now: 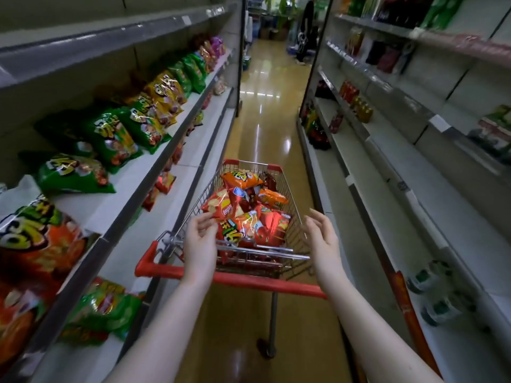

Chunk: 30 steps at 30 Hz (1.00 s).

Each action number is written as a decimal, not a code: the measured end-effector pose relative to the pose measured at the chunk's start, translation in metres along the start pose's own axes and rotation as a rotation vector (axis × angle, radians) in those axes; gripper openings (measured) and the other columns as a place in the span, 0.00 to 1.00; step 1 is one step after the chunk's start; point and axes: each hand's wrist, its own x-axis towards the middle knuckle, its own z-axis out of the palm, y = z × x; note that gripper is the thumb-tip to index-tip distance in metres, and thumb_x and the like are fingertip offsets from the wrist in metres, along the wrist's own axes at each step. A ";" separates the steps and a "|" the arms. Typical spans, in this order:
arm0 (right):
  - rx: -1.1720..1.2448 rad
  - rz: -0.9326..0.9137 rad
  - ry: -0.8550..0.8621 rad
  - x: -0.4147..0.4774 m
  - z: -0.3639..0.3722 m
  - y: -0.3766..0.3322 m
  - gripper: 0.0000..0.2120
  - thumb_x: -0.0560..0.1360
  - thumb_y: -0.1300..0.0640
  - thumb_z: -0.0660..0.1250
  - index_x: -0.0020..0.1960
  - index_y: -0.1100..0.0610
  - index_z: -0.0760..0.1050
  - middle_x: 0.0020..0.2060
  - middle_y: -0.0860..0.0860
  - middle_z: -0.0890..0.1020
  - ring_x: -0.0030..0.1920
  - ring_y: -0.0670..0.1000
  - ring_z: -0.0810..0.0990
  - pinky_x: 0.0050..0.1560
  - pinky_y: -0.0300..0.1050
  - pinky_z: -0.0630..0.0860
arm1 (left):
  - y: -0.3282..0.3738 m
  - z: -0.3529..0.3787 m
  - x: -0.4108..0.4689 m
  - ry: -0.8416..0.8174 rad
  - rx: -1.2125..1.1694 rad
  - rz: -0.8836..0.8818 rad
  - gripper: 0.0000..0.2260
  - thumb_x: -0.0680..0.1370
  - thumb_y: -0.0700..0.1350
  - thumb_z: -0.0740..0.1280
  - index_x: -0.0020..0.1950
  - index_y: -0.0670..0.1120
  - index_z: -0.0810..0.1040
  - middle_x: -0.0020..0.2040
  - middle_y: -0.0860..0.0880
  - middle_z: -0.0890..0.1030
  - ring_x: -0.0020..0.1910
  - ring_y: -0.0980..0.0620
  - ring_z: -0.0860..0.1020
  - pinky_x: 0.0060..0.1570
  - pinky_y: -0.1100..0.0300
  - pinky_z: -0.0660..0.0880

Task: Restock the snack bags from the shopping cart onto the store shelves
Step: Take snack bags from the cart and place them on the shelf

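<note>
The left hand (199, 244) reaches over the near end of the shopping cart (262, 255). Its fingers are loosely curved and the tips are at the corner of a red chip bag (221, 208). I cannot tell whether they already pinch the bag or only touch it. The right hand (323, 239) is open, with relaxed fingers. It holds nothing and hovers above the right rim of the cart.

The store shelves on the left (171, 146) run along the whole aisle. The middle level carries a row of snack bags: a red one (36, 244) nearest to the camera, then green bags (110, 136), then yellow bags (166, 92), and more green and purple ones further away. The lower levels carry some red and green bags too. The shelves on the right (387, 172) hold drink bottles (356, 103) and a few dark packs, which are blurred.

The glossy yellow floor (260, 128) lies between the two rows of shelves. The cart stands on it in the middle of the aisle, with its red handle (166, 269) towards the person. The basket holds a pile of snack bags (257, 225), mostly red, and an orange bag (240, 178) lies on top at the far end. A person in dark clothes (307, 23) stands at the far end of the aisle.
</note>
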 end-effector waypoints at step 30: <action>-0.189 0.367 -0.259 0.318 0.052 0.162 0.09 0.79 0.53 0.62 0.59 0.52 0.72 0.57 0.53 0.78 0.59 0.53 0.77 0.62 0.58 0.73 | -0.164 0.104 0.225 -0.592 1.591 -0.252 0.45 0.63 0.68 0.73 0.74 0.53 0.60 0.73 0.50 0.63 0.74 0.47 0.56 0.72 0.46 0.51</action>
